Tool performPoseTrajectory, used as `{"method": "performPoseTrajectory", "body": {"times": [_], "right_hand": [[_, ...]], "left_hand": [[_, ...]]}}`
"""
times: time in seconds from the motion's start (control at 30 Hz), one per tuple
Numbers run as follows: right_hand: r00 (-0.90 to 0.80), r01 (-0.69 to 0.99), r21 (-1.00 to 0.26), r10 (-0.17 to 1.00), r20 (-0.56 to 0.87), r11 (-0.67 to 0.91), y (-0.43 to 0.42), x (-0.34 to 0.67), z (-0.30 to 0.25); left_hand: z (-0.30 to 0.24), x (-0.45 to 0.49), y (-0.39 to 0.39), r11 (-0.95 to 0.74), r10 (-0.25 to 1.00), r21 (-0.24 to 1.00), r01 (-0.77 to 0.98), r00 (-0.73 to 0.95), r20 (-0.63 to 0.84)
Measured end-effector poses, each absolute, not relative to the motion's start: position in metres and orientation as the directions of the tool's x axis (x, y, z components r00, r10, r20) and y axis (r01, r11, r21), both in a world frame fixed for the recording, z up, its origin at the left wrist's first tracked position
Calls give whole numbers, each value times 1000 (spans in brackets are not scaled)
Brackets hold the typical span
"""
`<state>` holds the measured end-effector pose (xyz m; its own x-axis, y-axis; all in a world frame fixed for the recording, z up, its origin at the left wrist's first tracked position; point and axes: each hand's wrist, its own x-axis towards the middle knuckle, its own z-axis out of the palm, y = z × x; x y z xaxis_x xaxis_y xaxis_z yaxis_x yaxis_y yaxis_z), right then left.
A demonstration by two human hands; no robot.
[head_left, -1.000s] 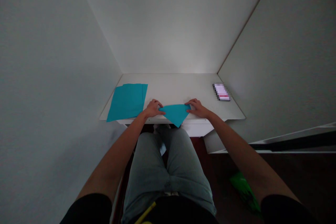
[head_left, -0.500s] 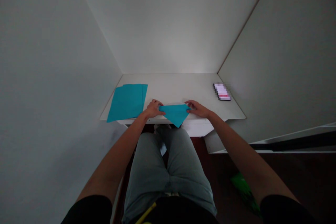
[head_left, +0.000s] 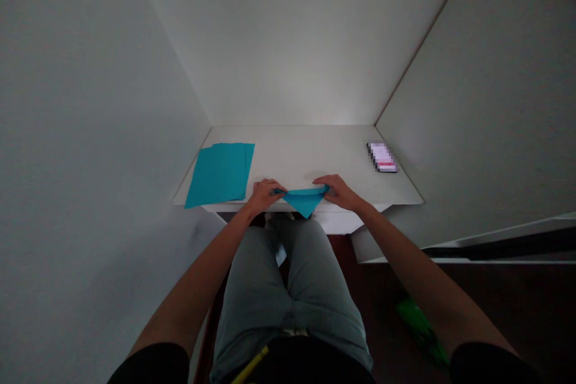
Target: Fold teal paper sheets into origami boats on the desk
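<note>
Pinching a folded teal paper (head_left: pixel 306 201) by both ends of its top edge, at the front of the white surface (head_left: pixel 306 150).
Fingers of the left hand (head_left: pixel 269 195) and right hand (head_left: pixel 339 192) clamp it; its tip overhangs at 6 o'clock and could bend if a grip slips. A stack of teal sheets (head_left: pixel 219 175) lies at 9 o'clock.

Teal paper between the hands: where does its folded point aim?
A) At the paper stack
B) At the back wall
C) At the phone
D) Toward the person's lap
D. The folded teal paper, held by the left hand and right hand, has its point over the desk edge, aimed at the lap.
</note>
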<state>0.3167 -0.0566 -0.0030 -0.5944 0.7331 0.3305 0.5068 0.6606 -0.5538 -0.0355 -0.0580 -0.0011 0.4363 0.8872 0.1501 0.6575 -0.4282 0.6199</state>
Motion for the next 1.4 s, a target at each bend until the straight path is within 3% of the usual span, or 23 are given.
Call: {"method": "performPoseTrajectory", "body": {"times": [0.17,0.43,0.57,0.67,0.8,0.9,1.13,1.4], "right_hand": [[-618,587,-458,735,281,668,-71,319,0],[-531,655,-436,787,314,617,-114,329,-18],[-462,660,-484,819,340,574,-116,322,-21],[-370,623,-590,858,356,514,-106,318,-18],[-155,522,-781,939,308,343,-76,310,-13],[-49,405,-873,960,277,272,-48,300,-16],[12,381,-882,952,306,279,-24,292,-35],[-22,385,-891,967,252,241,-32,299,-36]], "left_hand": [[-5,-35,-68,-487,869,576,657,434,239],[-20,-46,-105,-581,812,481,657,502,297],[-20,-42,-111,-545,838,533,647,436,328],[-16,-33,-101,-472,881,626,620,345,323],[-8,-17,-72,-290,954,834,470,212,212],[-5,-6,-50,-209,977,914,348,119,178],[-9,-4,-39,-163,986,952,261,90,144],[-11,-9,-43,-167,985,925,341,107,139]]}}
